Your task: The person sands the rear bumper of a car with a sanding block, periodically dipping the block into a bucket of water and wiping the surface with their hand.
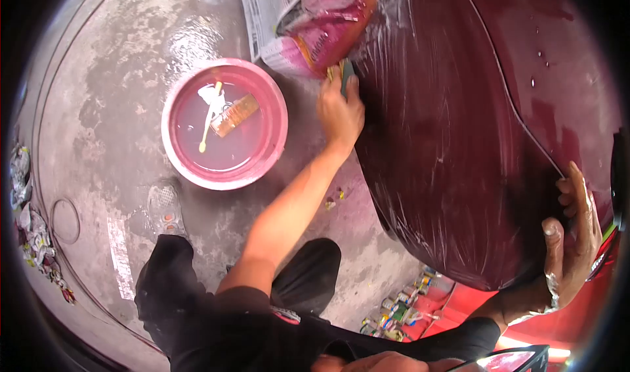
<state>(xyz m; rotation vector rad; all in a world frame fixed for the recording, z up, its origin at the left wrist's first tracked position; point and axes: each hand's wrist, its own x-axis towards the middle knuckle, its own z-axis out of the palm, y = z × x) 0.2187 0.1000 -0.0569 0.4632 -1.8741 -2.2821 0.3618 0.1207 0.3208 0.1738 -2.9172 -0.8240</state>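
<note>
My left hand [340,111] reaches forward and is closed around a small sanding block [346,76], yellowish on one side and grey-green on the other. The block sits at the edge of a wet, dark red car panel [446,129], right below a pink plastic bag [321,40]. Whitish streaks run across the panel. Over at the right, my right hand [577,231] is open with fingers and thumb apart, at the panel's surface beside a long seam. Pale residue coats its wrist and edge.
On the wet concrete floor stands a pink basin [169,130] of cloudy water, with a brown block [235,115] and a thin yellow-tipped stick [207,130] in it. Newspaper [254,11] hangs beside the bag. Several small cans [397,309] stand near the panel's lower end. A hose [36,149] curves along the left.
</note>
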